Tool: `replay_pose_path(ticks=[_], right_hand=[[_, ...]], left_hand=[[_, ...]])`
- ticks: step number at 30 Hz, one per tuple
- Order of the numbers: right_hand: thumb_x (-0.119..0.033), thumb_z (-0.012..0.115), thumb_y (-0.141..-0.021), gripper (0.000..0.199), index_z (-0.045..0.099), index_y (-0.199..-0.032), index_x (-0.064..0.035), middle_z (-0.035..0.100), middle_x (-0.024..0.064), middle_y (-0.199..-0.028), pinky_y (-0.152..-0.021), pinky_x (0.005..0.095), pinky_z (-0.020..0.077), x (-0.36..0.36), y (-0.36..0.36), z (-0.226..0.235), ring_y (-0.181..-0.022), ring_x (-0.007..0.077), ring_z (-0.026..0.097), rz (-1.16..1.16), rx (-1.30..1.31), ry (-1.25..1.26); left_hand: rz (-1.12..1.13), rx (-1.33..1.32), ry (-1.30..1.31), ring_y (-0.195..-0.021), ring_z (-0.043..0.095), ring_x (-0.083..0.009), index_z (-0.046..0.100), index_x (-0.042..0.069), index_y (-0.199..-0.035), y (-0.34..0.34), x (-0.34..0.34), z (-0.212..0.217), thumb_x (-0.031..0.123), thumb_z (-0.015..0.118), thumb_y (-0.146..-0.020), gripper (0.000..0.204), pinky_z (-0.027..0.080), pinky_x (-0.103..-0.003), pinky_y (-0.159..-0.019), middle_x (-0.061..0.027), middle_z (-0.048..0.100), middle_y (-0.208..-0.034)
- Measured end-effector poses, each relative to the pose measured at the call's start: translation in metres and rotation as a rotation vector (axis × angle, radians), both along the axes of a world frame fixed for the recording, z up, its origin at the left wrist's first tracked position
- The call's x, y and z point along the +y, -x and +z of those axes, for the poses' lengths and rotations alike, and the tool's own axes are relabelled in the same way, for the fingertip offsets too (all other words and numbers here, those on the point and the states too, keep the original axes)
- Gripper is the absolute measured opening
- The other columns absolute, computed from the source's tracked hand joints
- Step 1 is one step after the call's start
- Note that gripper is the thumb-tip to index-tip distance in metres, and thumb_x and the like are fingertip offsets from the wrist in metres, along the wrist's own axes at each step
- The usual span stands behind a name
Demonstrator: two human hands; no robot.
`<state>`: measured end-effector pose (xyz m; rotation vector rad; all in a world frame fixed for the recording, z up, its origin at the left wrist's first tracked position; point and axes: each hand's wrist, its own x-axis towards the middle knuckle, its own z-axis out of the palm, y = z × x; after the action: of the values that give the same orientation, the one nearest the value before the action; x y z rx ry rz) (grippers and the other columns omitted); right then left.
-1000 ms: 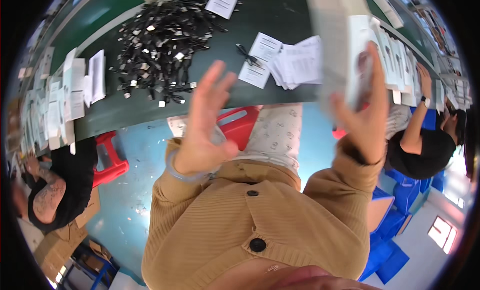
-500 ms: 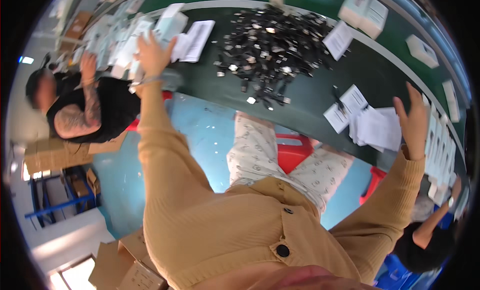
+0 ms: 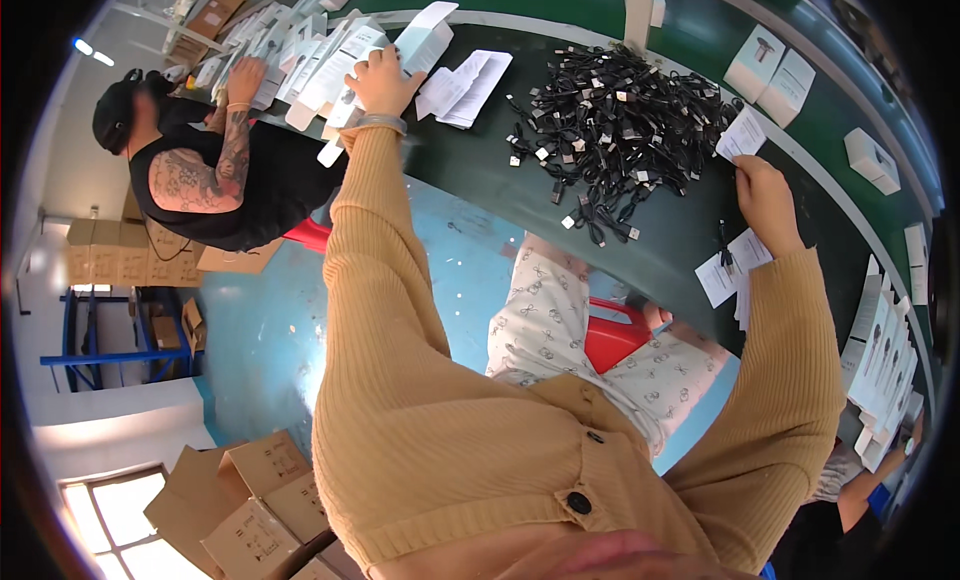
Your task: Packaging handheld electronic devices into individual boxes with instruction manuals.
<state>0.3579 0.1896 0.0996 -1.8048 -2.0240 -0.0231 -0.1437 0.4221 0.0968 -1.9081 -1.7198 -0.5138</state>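
Observation:
My left hand (image 3: 384, 84) rests at the row of white boxes at the far left. Its fingers are spread over an open white box (image 3: 425, 42), thumb apart. To the right of that hand lie folded white leaflets (image 3: 465, 88). My right hand (image 3: 768, 202) is closed at the lower edge of a single white leaflet (image 3: 744, 133), right of a large heap of black USB cables (image 3: 625, 120). Nearer my body, another black cable (image 3: 724, 242) lies on white papers (image 3: 718, 280), partly covered by my right sleeve.
The dark green table (image 3: 460, 165) has a pale rail along its far side. White boxes (image 3: 770, 75) stand beyond the rail, and more boxes (image 3: 880, 355) line the right. A person in black (image 3: 200, 175) works at the left. Cardboard cartons (image 3: 260, 500) stand at lower left.
My right hand has moved inward from the right and closed at the leaflet beside the cable heap. My left hand has come down onto the white boxes. The whole view has shifted.

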Motion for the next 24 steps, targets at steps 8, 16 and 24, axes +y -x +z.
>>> replay_pose_path(ticks=[8, 16, 24], right_hand=[[-0.014, 0.06, -0.091, 0.019, 0.066, -0.106, -0.0035, 0.07, 0.0084, -0.081, -0.059, 0.0232, 0.045, -0.063, 0.006, 0.094, -0.065, 0.0134, 0.062, -0.192, 0.577, -0.229], [-0.001, 0.058, -0.089, 0.017, 0.064, -0.104, 0.0046, 0.068, 0.0126, -0.079, -0.056, 0.0185, 0.0397, -0.146, 0.058, 0.158, -0.063, 0.0101, 0.058, 0.118, 0.806, -0.397], [0.003, 0.06, -0.078, 0.018, 0.068, -0.094, -0.0016, 0.066, 0.0075, -0.073, -0.052, 0.0224, 0.0425, -0.151, 0.06, 0.149, -0.056, 0.011, 0.057, 0.201, 0.484, 0.015]], left_hand=[[-0.834, -1.42, 0.41, -0.106, 0.055, -0.0181, 0.027, -0.002, -0.136, -0.067, -0.125, 0.073, 0.023, 0.046, -0.096, 0.051, 0.046, -0.031, -0.09, -0.013, 0.051, -0.123], [-1.132, -1.448, 1.22, -0.119, 0.045, -0.0167, 0.033, -0.002, -0.139, -0.155, -0.265, 0.029, 0.025, 0.084, -0.056, 0.101, 0.033, -0.032, -0.102, -0.0102, 0.049, -0.129], [-1.221, -1.304, 1.414, -0.116, 0.046, -0.017, 0.034, -0.002, -0.138, -0.183, -0.292, 0.006, 0.021, 0.082, -0.056, 0.098, 0.034, -0.032, -0.1, -0.0104, 0.053, -0.124]])
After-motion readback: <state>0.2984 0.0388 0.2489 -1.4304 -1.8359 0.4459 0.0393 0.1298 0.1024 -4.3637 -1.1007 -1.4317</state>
